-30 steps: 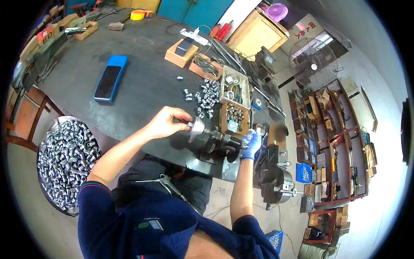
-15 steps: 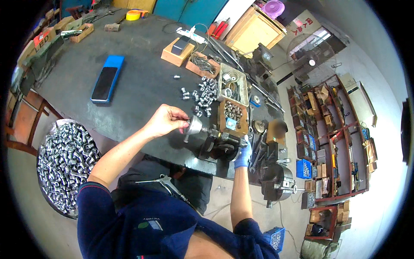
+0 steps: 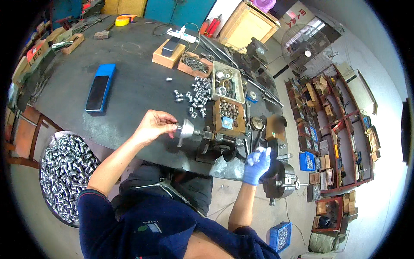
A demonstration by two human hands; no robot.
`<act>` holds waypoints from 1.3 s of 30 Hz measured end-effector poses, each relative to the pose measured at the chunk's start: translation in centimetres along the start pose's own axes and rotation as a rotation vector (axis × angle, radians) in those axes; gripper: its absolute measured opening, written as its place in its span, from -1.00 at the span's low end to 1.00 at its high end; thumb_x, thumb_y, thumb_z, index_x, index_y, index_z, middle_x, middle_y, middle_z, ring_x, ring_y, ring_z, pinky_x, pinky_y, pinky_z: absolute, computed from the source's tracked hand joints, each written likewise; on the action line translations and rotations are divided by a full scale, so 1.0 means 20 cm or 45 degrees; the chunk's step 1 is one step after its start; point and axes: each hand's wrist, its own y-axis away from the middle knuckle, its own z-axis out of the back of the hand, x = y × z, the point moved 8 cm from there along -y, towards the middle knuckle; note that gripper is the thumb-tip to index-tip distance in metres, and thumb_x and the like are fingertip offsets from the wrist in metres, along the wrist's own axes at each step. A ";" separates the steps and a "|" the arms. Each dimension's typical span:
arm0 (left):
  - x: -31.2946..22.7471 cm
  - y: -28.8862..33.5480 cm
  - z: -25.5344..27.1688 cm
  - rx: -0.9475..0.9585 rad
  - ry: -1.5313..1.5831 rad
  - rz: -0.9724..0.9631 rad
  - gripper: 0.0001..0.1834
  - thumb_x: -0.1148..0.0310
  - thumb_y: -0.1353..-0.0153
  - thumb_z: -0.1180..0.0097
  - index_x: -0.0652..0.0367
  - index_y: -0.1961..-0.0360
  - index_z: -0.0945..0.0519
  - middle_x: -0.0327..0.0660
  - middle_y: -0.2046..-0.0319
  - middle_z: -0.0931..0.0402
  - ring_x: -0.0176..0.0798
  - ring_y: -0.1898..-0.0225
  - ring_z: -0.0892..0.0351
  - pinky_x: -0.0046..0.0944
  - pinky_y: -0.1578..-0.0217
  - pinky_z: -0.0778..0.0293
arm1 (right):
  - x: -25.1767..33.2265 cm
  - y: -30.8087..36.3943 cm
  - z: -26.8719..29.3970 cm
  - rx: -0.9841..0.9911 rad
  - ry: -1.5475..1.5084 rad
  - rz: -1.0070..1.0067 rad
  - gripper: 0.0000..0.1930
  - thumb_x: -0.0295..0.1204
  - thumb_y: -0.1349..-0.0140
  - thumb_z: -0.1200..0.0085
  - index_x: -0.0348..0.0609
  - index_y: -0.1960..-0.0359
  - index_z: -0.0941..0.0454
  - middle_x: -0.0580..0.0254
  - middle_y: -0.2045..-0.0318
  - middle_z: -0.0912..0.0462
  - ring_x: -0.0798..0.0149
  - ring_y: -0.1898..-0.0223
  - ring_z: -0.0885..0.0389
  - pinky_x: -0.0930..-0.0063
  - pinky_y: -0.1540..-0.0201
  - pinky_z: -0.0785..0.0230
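My bare left hand pinches a small metal part, mostly hidden by the fingers, at the left face of a silver cone-shaped chuck. The chuck sits on the spindle of a dark bench-mounted machine at the table's near edge. My right hand, in a blue glove with whitish fingertips, is raised to the right of the machine, apart from it. Its fingers are curled, and anything inside them is hidden. Beyond the chuck, several loose shiny metal fittings lie on the dark tabletop.
A wooden box of small fittings and a tray of rings stand behind the machine. A blue-cased device lies at left. A large tub of fittings stands lower left. A bench vise is at right.
My right hand has left the machine's right end and moved right, its fingers now curled. My left hand stays at the chuck. The whole view has shifted slightly.
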 end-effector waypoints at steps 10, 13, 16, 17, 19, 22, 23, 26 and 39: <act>-0.15 0.08 0.11 -0.138 -0.216 -0.064 -0.81 0.55 0.00 -0.16 0.45 0.35 -0.51 -0.10 0.53 -0.52 -0.31 0.53 -0.54 -0.40 0.47 -0.47 | -0.43 -0.37 0.42 -0.437 0.665 -0.109 -0.79 -0.27 -0.19 0.00 -0.13 0.46 -0.51 0.51 0.77 -0.33 0.58 0.74 -0.27 0.68 0.81 0.02; -0.23 0.30 0.35 -0.304 -0.491 -0.065 -0.80 0.54 0.00 -0.15 0.45 0.35 -0.51 -0.09 0.52 -0.53 -0.33 0.55 -0.53 -0.39 0.46 -0.47 | -0.36 -0.46 0.20 -0.432 0.452 -0.219 -0.77 -0.27 -0.19 0.01 -0.14 0.53 -0.48 0.47 0.77 -0.35 0.58 0.81 -0.23 0.69 0.83 0.01; -0.30 0.60 0.63 -0.533 -0.691 -0.011 -0.80 0.54 -0.01 -0.14 0.47 0.34 -0.49 -0.11 0.53 -0.53 -0.34 0.55 -0.50 -0.39 0.50 -0.42 | -0.15 -0.39 0.02 -0.281 0.104 -0.002 -0.77 -0.29 -0.21 0.04 -0.20 0.46 -0.45 0.40 0.76 -0.37 0.58 0.80 -0.25 0.70 0.83 -0.03; -0.29 0.73 0.76 -0.636 -0.759 0.069 -0.80 0.55 0.00 -0.13 0.48 0.35 -0.49 -0.11 0.53 -0.53 -0.34 0.55 -0.50 -0.41 0.50 -0.41 | -0.10 -0.34 -0.03 -0.245 0.071 0.046 -0.77 -0.29 -0.23 0.05 -0.21 0.45 -0.45 0.40 0.75 -0.37 0.58 0.80 -0.24 0.71 0.82 -0.04; -0.33 0.99 0.90 -0.825 -0.966 0.124 -0.85 0.60 0.02 -0.08 0.50 0.41 -0.48 -0.12 0.56 -0.51 -0.37 0.60 -0.46 -0.43 0.57 -0.38 | 0.01 -0.21 -0.13 -0.134 0.006 0.139 -0.75 -0.29 -0.26 0.10 -0.22 0.44 -0.44 0.41 0.75 -0.34 0.59 0.80 -0.20 0.72 0.80 -0.06; -0.37 1.32 1.05 -0.981 -1.761 0.449 -0.80 0.55 0.14 -0.14 0.34 0.40 -0.51 -0.03 0.57 -0.51 -0.19 0.61 -0.48 -0.27 0.55 -0.38 | 0.04 -0.06 0.01 -0.124 -0.053 0.143 -0.71 -0.26 -0.28 0.13 -0.24 0.43 -0.45 0.41 0.79 -0.30 0.59 0.81 -0.17 0.73 0.81 -0.03; -0.38 1.40 1.06 -0.977 -2.138 0.386 -0.78 0.51 0.15 -0.16 0.32 0.38 -0.51 0.00 0.55 -0.50 -0.08 0.55 -0.49 -0.19 0.50 -0.39 | 0.02 -0.01 0.01 -0.146 -0.027 0.114 -0.70 -0.24 -0.28 0.13 -0.24 0.45 -0.45 0.41 0.80 -0.30 0.59 0.82 -0.16 0.73 0.81 -0.02; -0.42 1.32 0.97 -0.973 -2.388 0.339 -0.73 0.43 0.12 -0.19 0.28 0.35 -0.49 0.05 0.51 -0.48 0.12 0.38 -0.49 -0.02 0.38 -0.37 | -0.06 0.10 0.12 -0.091 0.069 0.008 -0.63 -0.15 -0.25 0.09 -0.24 0.49 -0.47 0.44 0.83 -0.27 0.58 0.84 -0.12 0.70 0.83 0.03; 0.10 -0.62 0.16 -0.045 -1.776 -0.296 -0.83 0.40 0.06 -0.10 0.18 0.38 -0.59 -0.02 0.38 -0.52 0.03 0.26 -0.52 -0.06 0.24 -0.43 | -0.48 0.01 0.39 -0.747 0.089 -0.267 -0.76 -0.25 -0.17 -0.02 -0.15 0.51 -0.46 0.44 0.73 -0.31 0.54 0.78 -0.22 0.70 0.79 -0.03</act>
